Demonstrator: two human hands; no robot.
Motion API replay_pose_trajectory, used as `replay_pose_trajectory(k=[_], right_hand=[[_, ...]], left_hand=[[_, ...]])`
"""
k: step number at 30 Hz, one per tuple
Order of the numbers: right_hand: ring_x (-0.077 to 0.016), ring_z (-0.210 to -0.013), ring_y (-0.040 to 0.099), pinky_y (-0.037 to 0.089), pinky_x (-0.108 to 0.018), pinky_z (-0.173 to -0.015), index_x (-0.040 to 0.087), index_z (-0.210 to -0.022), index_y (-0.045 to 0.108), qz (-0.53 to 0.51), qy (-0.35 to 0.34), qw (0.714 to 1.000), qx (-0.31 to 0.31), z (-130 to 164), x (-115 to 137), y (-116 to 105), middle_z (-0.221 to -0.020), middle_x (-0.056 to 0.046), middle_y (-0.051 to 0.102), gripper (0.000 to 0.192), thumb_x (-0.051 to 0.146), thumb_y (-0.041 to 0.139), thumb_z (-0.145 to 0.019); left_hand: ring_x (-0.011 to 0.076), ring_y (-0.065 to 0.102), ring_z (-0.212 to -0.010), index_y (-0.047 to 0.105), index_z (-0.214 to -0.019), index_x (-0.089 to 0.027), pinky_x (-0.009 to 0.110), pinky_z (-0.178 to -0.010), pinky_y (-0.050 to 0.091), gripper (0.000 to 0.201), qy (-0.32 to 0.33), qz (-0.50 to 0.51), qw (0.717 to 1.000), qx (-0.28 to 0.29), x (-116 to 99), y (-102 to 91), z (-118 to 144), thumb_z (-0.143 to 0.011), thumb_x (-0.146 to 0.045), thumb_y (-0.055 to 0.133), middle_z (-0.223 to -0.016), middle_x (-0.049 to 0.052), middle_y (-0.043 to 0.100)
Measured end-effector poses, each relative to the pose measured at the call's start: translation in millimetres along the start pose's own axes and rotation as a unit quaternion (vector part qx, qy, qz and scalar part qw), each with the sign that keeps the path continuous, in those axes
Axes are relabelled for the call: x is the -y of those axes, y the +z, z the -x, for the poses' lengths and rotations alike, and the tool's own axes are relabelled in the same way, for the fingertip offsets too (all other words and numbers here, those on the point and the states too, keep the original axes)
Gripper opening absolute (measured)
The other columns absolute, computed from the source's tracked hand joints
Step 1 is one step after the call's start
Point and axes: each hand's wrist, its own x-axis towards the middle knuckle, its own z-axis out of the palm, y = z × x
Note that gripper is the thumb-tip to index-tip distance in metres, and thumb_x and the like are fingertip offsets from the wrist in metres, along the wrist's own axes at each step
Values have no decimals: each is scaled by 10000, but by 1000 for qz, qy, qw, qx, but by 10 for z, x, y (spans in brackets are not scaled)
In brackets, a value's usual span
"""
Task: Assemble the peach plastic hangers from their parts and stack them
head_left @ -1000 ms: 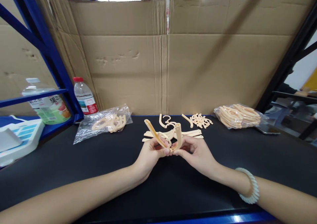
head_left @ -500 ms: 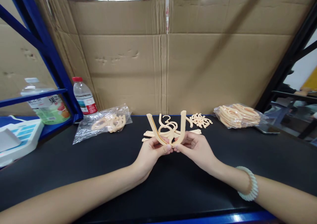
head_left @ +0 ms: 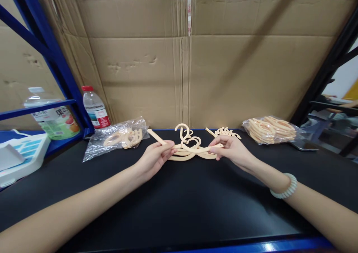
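A cream plastic clothes hanger (head_left: pixel 195 149) with a curled hook is held up between my two hands, its arms spread sideways. My left hand (head_left: pixel 153 158) is closed around its left arm, whose end sticks out past the fingers to the upper left. The thumb and fingers of my right hand (head_left: pixel 231 150) pinch the right arm near its end. Behind and under it lie more cream hanger parts (head_left: pixel 181 158) on the black table, partly hidden by the held hanger and my hands.
Small curved cream pieces (head_left: pixel 228 131) are heaped behind my right hand. A clear bag of cream parts (head_left: pixel 123 138) lies left and a fuller bag (head_left: pixel 270 130) right, beside a phone-like flat object (head_left: pixel 304 146). Bottles (head_left: pixel 96 109) and a white tray (head_left: pixel 25 160) stand left; cardboard (head_left: pixel 140 70) walls the back.
My hands have moved apart and slightly up. The held arms, upright in a U shape before, are now spread out sideways, with the hook showing upward between them.
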Motion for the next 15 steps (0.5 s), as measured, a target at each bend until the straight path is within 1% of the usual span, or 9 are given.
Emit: replay_pose_trajectory(k=[1, 3, 4, 6, 8, 10, 12, 14, 15], right_hand=[[-129, -563, 583, 520, -264, -515, 163, -761, 641, 33, -11, 999, 1, -19, 0, -40, -706, -25, 647, 277, 399, 758, -674], [-149, -619, 594, 498, -256, -512, 172, -748, 647, 125, -54, 991, 5, -46, 9, -114, -736, -32, 646, 235, 385, 731, -698], [-160, -657, 599, 488, -253, -520, 175, -746, 652, 179, -83, 980, 10, -55, 18, -152, -759, -36, 648, 203, 367, 713, -716], [-168, -708, 597, 473, -249, -543, 182, -751, 657, 283, -137, 949, 30, -65, 45, -236, -787, -39, 654, 140, 322, 666, -757], [-165, -696, 587, 461, -254, -563, 186, -751, 651, 355, -167, 918, 53, -72, 77, -327, -772, -34, 657, 100, 282, 635, -774], [-165, -685, 580, 455, -266, -595, 187, -741, 642, 397, -182, 897, 69, -79, 103, -415, -750, -30, 655, 73, 250, 623, -772], [-170, -697, 578, 450, -284, -643, 187, -734, 633, 416, -188, 886, 86, -89, 115, -487, -744, -26, 649, 44, 218, 618, -761], [-174, -714, 577, 444, -298, -686, 187, -726, 626, 423, -188, 879, 110, -100, 111, -538, -745, -22, 638, 23, 196, 621, -747], [-178, -728, 577, 442, -303, -705, 187, -721, 624, 425, -183, 878, 123, -104, 105, -555, -751, -21, 633, 20, 194, 628, -739]], left_hand=[[102, 671, -618, 642, -762, -68, 125, -604, 557, 130, 0, 2, 1000, 1, -34, -12, -17, -814, 17, 558, -681, 80, 678], [102, 673, -613, 642, -762, -68, 120, -597, 558, 131, -1, 2, 1000, 11, -92, -23, -29, -817, 13, 554, -674, 79, 676], [100, 672, -610, 644, -763, -68, 116, -594, 556, 128, -4, -3, 1000, 18, -120, -26, -29, -814, 12, 559, -674, 77, 676], [98, 674, -615, 652, -772, -71, 111, -595, 552, 117, -12, -24, 999, 34, -177, -35, -29, -796, 16, 578, -686, 76, 681], [109, 682, -651, 660, -784, -76, 120, -624, 554, 105, -23, -62, 996, 58, -238, -62, -40, -763, 16, 615, -714, 80, 692], [125, 691, -717, 667, -798, -85, 135, -686, 551, 112, -37, -109, 989, 96, -299, -116, -71, -720, -5, 672, -760, 86, 705], [136, 689, -786, 670, -811, -100, 161, -761, 538, 148, -51, -168, 974, 146, -353, -191, -120, -682, -60, 731, -827, 87, 715], [143, 681, -824, 674, -822, -119, 198, -809, 522, 185, -44, -245, 950, 189, -392, -268, -177, -664, -140, 768, -873, 75, 719], [144, 677, -818, 676, -819, -129, 213, -804, 518, 196, -25, -294, 934, 202, -405, -300, -202, -659, -182, 776, -861, 63, 721]])
